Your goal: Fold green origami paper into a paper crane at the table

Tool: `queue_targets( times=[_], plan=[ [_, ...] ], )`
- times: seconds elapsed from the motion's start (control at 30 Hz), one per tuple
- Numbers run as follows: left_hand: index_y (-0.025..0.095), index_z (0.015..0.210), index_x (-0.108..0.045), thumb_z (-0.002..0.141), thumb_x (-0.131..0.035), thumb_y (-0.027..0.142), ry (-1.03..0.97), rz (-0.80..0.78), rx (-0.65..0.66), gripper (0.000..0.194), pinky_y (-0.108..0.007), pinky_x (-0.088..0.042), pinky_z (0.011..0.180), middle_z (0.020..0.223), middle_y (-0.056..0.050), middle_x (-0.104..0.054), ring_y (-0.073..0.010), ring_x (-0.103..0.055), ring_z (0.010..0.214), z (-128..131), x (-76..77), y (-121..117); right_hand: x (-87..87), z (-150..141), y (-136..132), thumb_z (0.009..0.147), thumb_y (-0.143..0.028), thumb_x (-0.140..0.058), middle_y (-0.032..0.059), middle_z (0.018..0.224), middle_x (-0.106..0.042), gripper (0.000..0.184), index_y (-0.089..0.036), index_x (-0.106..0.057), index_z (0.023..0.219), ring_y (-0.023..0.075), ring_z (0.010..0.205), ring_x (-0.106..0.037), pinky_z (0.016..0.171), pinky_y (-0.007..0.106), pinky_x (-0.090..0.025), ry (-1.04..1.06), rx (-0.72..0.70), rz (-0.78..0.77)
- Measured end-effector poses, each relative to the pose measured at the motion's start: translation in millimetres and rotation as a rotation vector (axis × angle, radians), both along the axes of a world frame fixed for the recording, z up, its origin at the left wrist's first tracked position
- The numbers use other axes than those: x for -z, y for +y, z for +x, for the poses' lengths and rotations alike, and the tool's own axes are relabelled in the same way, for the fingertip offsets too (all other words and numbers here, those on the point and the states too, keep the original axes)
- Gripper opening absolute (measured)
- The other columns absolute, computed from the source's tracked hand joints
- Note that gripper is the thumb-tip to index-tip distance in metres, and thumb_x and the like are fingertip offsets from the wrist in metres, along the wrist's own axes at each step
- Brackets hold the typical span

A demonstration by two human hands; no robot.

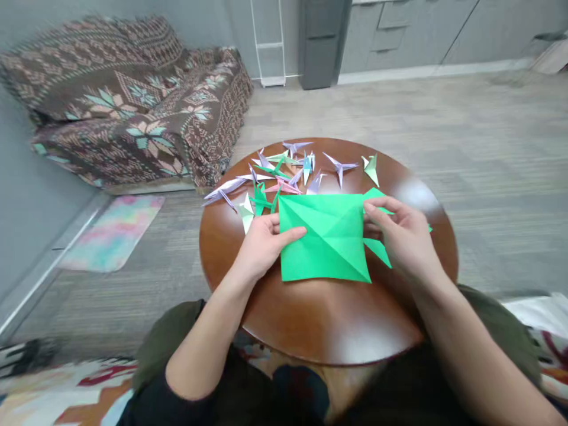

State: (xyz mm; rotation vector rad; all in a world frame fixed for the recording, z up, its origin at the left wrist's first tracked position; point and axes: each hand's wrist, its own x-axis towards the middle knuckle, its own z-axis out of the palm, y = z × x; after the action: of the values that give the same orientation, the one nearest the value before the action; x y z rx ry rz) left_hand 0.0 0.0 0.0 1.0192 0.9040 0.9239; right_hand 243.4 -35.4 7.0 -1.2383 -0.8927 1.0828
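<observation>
Paper sheet [328,260], bright green and marked with diagonal creases, is held up over the round brown table [310,325], its broad face toward the wearer. The left hand [268,242] grasps its left edge, thumb flat on the front and the other fingers behind. The right hand [402,228] pinches its upper right edge between thumb and fingers, over the table's right part. Just beside this hand, a pointed green piece [377,251] sticks out above the table; whether it is loose or joined to something is hard to tell. Folded paper figures, among them a pink one [284,186], cluster on the table's far left part. A purple figure [341,167] rests near the table's far edge, with a pale green figure [371,170] to its right. Beyond the table, to the left, stands a sofa [133,112] under a patterned cover; a pastel mat [113,231] lies left of the table.
</observation>
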Motion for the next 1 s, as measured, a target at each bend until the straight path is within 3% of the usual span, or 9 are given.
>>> queue_targets(
  times=[0.13, 0.23, 0.4, 0.57, 0.67, 0.73, 0.8, 0.9, 1.0],
  plan=[
    [0.016, 0.099, -0.082, 0.062, -0.102, 0.030, -0.046, 0.099, -0.170, 0.044, -0.037, -0.066, 0.084, 0.105, -0.009, -0.086, -0.0261, -0.081, 0.088, 2, 4.7, 5, -2.1, -2, -2, 0.073, -0.054, -0.093, -0.0018, 0.074, -0.074, 0.044, -0.025, -0.066, 0.092, 0.0134, 0.058, -0.062, 0.054, 0.025, -0.049, -0.074, -0.009, -0.027],
    [0.016, 0.102, -0.080, 0.064, -0.101, 0.032, -0.080, 0.137, -0.257, 0.047, -0.039, -0.064, 0.092, 0.108, -0.009, -0.085, -0.0266, -0.080, 0.095, 3, 4.7, 6, -4.8, -4, -5, 0.078, -0.055, -0.089, 0.0000, 0.084, -0.075, 0.043, -0.026, -0.069, 0.103, 0.0164, 0.069, -0.065, 0.060, 0.026, -0.051, -0.193, -0.118, 0.045],
    [0.016, 0.116, -0.077, 0.066, -0.100, 0.034, -0.093, 0.157, -0.268, 0.058, -0.042, -0.061, 0.098, 0.118, -0.011, -0.083, -0.0303, -0.078, 0.108, 5, 0.1, 4, -5.6, -7, -10, 0.086, -0.053, -0.083, 0.0014, 0.083, -0.075, 0.034, -0.024, -0.074, 0.101, 0.0180, 0.065, -0.067, 0.059, 0.029, -0.050, -0.508, -0.213, 0.097],
    [0.019, 0.127, -0.071, 0.075, -0.094, 0.041, -0.007, 0.336, -0.254, 0.060, -0.043, -0.059, 0.102, 0.128, -0.012, -0.077, -0.0324, -0.072, 0.121, 2, 1.2, 4, -5.2, -8, -12, 0.091, -0.058, -0.077, 0.0007, 0.067, -0.072, 0.036, -0.023, -0.071, 0.088, 0.0181, 0.056, -0.066, 0.052, 0.028, -0.047, -0.438, -0.231, 0.059],
    [0.032, 0.147, -0.057, 0.072, -0.095, 0.041, 0.007, 0.502, -0.294, 0.085, -0.044, -0.053, 0.114, 0.156, -0.010, -0.060, -0.0342, -0.056, 0.145, 1, 1.6, 5, -9.2, -6, -13, 0.091, -0.057, -0.078, -0.0042, 0.054, -0.056, 0.040, -0.022, -0.068, 0.075, 0.0124, 0.046, -0.051, 0.046, 0.027, -0.036, -0.394, -0.280, 0.056],
    [0.041, 0.158, -0.040, 0.071, -0.096, 0.041, -0.038, 0.512, -0.283, 0.103, -0.045, -0.051, 0.117, 0.164, -0.008, -0.052, -0.0345, -0.052, 0.150, 0, 1.1, 5, -11.6, -4, -13, 0.091, -0.056, -0.079, -0.0050, 0.054, -0.049, 0.043, -0.021, -0.066, 0.068, 0.0107, 0.049, -0.045, 0.049, 0.026, -0.033, -0.356, -0.302, 0.078],
    [0.043, 0.163, -0.030, 0.076, -0.092, 0.043, -0.097, 0.429, -0.216, 0.107, -0.048, -0.054, 0.114, 0.157, -0.010, -0.058, -0.0354, -0.060, 0.142, 0, 0.7, 4, -12.1, -2, -12, 0.090, -0.054, -0.080, -0.0041, 0.059, -0.050, 0.042, -0.021, -0.066, 0.067, 0.0107, 0.055, -0.043, 0.053, 0.026, -0.034, -0.329, -0.303, 0.102],
    [0.038, 0.161, -0.032, 0.080, -0.088, 0.043, -0.128, 0.296, -0.154, 0.098, -0.048, -0.060, 0.104, 0.135, -0.009, -0.071, -0.0341, -0.072, 0.123, 1, 1.6, 3, -8.5, 1, -10, 0.090, -0.051, -0.081, -0.0025, 0.065, -0.057, 0.038, -0.021, -0.070, 0.070, 0.0121, 0.062, -0.048, 0.060, 0.026, -0.038, -0.324, -0.268, 0.125],
    [0.038, 0.160, -0.032, 0.081, -0.089, 0.040, -0.100, 0.280, -0.162, 0.098, -0.044, -0.062, 0.098, 0.124, -0.007, -0.074, -0.0296, -0.076, 0.112, 3, 3.9, 4, -4.1, 0, -9, 0.090, -0.050, -0.081, -0.0004, 0.073, -0.067, 0.032, -0.022, -0.073, 0.077, 0.0146, 0.068, -0.057, 0.063, 0.027, -0.044, -0.324, -0.233, 0.124]
  ],
)
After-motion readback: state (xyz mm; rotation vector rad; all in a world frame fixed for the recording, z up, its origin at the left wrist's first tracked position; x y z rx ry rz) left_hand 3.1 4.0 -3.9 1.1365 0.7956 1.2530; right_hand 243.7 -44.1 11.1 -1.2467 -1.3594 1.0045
